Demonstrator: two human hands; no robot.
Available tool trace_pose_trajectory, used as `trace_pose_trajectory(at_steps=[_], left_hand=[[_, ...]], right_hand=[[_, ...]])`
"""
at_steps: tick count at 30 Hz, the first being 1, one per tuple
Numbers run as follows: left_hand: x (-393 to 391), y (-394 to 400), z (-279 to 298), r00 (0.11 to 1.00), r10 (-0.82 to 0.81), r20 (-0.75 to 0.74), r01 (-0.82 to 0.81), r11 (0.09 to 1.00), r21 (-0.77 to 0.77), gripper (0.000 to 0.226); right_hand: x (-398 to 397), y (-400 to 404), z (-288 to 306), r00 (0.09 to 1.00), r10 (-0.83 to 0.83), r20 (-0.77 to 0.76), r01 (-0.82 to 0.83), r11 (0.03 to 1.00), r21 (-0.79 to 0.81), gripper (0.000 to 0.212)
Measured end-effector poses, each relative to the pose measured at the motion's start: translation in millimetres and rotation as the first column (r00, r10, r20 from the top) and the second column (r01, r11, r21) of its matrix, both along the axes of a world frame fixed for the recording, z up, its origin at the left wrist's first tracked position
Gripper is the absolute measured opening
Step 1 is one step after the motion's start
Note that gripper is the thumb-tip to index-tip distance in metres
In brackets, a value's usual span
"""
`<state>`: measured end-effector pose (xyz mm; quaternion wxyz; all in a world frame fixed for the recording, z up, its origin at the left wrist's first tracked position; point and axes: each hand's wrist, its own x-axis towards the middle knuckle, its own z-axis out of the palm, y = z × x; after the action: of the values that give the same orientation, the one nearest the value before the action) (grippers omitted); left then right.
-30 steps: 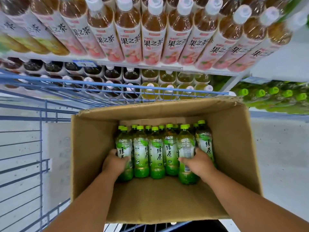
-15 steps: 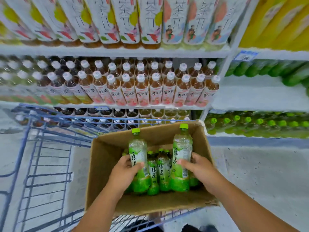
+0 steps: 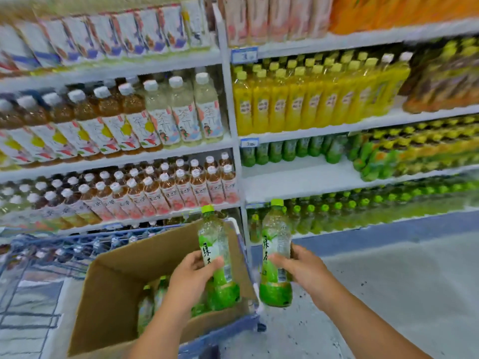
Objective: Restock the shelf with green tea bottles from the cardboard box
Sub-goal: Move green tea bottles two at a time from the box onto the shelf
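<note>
Both hands are loaded: the left hand (image 3: 193, 270) wraps its fingers around the middle of a clear plastic green tea bottle with a lime-green cap and green label (image 3: 217, 257), held upright with a slight tilt over the right end of the open brown cardboard box (image 3: 116, 288). Over on the other side, the right hand (image 3: 302, 268) grips a second green tea bottle of the same kind (image 3: 276, 255), upright too, hanging just past the box's right edge and above the speckled grey floor (image 3: 388, 294). The two bottles sit side by side, near each other but apart. Down inside the box, more green tea bottles (image 3: 153, 301) show behind the left forearm, blurred. The box rides in a blue wire trolley (image 3: 223, 330), whose frame shows under and to the left of it. Ahead stands the white metal shelving (image 3: 298, 177): its middle-right tier has a bare white stretch at the front, with a row of dark green bottles (image 3: 290, 150) standing at the back. One tier lower, green-capped bottles (image 3: 337, 211) fill the row. Yellow-capped yellow drink bottles (image 3: 298, 102) pack the tier above, and white-capped brown tea bottles (image 3: 166, 190) crowd the left bay. The whole picture is smeared by motion, so the label print is hard to read.
</note>
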<state>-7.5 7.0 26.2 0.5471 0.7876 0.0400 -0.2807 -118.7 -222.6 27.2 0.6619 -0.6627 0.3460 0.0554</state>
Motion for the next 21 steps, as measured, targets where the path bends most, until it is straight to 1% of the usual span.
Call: trace_pose_trajectory(at_steps=[3,5,8,9,12,15,18,21], left_hand=[[-29.3,-49.2,9.3,0.999,-0.045,0.014,0.045,0.999,-0.014,0.048],[-43.7,-77.7,16.0,0.998,-0.062,0.006,0.062,0.998,-0.019,0.053],[-47.3,-114.6,16.4,0.993,-0.119,0.010,0.119,0.993,0.009,0.091],[-45.2,-126.2,17.4,0.991,-0.131,0.008,0.131,0.991,0.007,0.095],[-33.0,-164.4,17.8,0.988,-0.154,-0.007,0.154,0.988,-0.006,0.084],[-13.6,-202.1,6.1,0.987,-0.160,-0.009,0.160,0.987,0.017,0.078],[12.7,-239.5,-9.4,0.983,-0.180,-0.040,0.180,0.984,-0.008,0.063],[46.3,-287.4,-26.2,0.981,-0.184,-0.057,0.184,0.983,-0.006,0.047]], right_hand=[[-39.7,-40.1,19.0,0.998,-0.052,0.036,0.052,0.999,-0.006,0.016],[-59.8,-63.8,27.5,0.995,-0.084,0.050,0.086,0.996,-0.025,0.021],[-76.8,-96.5,32.8,0.989,-0.133,0.069,0.137,0.990,-0.044,0.030],[-78.9,-106.4,32.4,0.985,-0.155,0.072,0.159,0.986,-0.043,0.030],[-75.5,-135.4,26.7,0.975,-0.208,0.078,0.210,0.977,-0.023,0.024],[-61.0,-168.1,14.8,0.971,-0.234,0.055,0.235,0.972,-0.014,0.026],[-37.2,-202.0,1.7,0.969,-0.246,0.014,0.247,0.969,-0.028,0.030],[-2.1,-243.5,-13.1,0.967,-0.255,-0.008,0.255,0.966,-0.037,0.029]])
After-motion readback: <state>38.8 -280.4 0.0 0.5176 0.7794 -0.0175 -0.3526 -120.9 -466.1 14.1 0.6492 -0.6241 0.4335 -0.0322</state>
